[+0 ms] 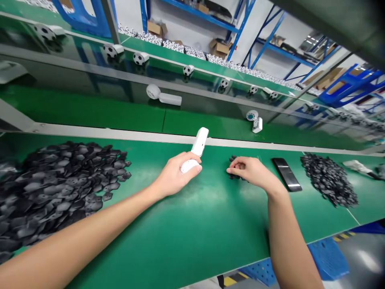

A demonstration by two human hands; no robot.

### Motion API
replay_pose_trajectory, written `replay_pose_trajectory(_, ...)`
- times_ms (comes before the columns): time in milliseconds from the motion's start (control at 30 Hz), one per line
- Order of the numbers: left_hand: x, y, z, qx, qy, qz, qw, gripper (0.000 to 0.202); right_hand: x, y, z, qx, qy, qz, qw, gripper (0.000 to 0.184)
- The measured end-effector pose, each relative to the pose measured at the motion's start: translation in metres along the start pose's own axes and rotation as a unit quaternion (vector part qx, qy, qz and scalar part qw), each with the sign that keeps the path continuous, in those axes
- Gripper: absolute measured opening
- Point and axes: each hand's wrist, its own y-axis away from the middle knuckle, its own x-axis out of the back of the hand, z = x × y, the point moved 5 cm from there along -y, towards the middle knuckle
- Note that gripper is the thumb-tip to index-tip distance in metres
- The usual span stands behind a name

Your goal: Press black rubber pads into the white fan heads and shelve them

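Observation:
My left hand [177,174] is shut around a white plastic handle-shaped piece [201,141], whose upper end sticks out past my fingers toward the far side of the green belt [192,241]. My right hand [249,170] rests on the belt with its fingers curled over a few small black pieces [232,168], which are partly hidden beneath them. A large heap of black hexagonal patches [60,188] lies to the left of my left hand. Another heap of smaller black pieces [326,180] lies to the right.
A glossy black bar [286,174] lies just right of my right hand. On a raised glass shelf [90,68] behind a grey rail [120,134] stand white parts and several football-patterned balls [139,58]. Blue racks with cardboard boxes [218,47] stand beyond.

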Motion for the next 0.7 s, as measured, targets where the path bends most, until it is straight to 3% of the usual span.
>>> replay_pose_trajectory(133,0.003,-0.001,0.0,0.012,0.009,0.02,1.0,0.034,0.001,-0.001,-0.003,0.004,0.026,0.007,1.0,0.026)
replay_pose_trajectory(233,0.005,0.0,-0.002,0.006,0.037,0.043,0.998,0.078,0.002,-0.002,-0.012,0.019,0.004,0.055,0.998,0.02)
replay_pose_trajectory(300,0.004,0.0,-0.005,0.013,0.063,0.049,0.997,0.105,-0.003,-0.003,-0.021,0.019,-0.071,0.083,0.994,0.016)
replay_pose_trajectory(333,0.003,0.0,-0.007,0.016,0.07,0.049,0.996,0.109,-0.008,-0.003,-0.025,0.013,-0.128,0.081,0.988,0.015)
replay_pose_trajectory(433,0.002,0.0,-0.007,0.008,0.049,0.053,0.997,0.086,-0.03,-0.005,-0.039,0.0,-0.274,0.033,0.961,0.02)
replay_pose_trajectory(533,0.003,0.0,-0.007,0.01,0.009,0.06,0.998,0.058,-0.043,-0.003,-0.054,0.027,-0.289,0.011,0.957,0.027)
replay_pose_trajectory(700,0.001,-0.001,-0.005,-0.005,-0.018,0.028,0.999,0.053,-0.044,0.004,-0.069,0.068,-0.325,0.027,0.943,0.027)
